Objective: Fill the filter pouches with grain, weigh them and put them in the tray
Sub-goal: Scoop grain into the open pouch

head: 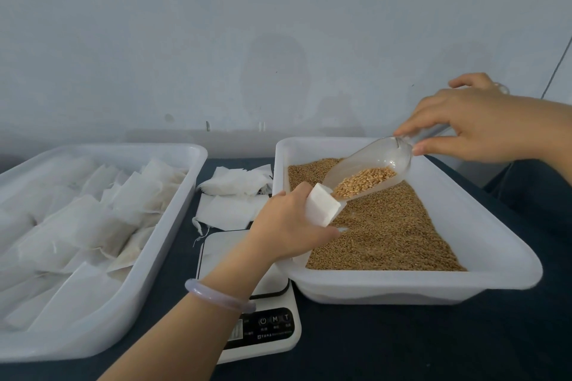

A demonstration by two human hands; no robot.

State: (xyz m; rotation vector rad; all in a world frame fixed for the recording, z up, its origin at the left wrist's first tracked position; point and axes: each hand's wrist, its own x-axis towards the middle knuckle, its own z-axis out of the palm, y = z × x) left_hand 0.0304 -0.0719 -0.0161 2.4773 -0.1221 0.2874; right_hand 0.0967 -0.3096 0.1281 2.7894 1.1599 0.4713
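The white filter pouch (322,206) is gripped in the left hand (288,226), its mouth held open over the left side of the grain tray (495,244). The right hand (473,124) pinches the handle of a clear plastic scoop (368,164), tilted with its lip at the pouch's mouth and golden kernels (365,181) heaped inside. Papery filled pouches (93,219) crowd the white tray (173,219) at left. The scale (266,331) is partly hidden by the forearm, and its display seems unreadable.

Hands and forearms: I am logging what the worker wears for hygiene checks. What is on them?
No sleeves or gloves are worn. The left hand has a smooth, pale lilac, translucent bangle round its wrist. The right hand shows no ring; whether the pale bit behind it is worn, I cannot tell.
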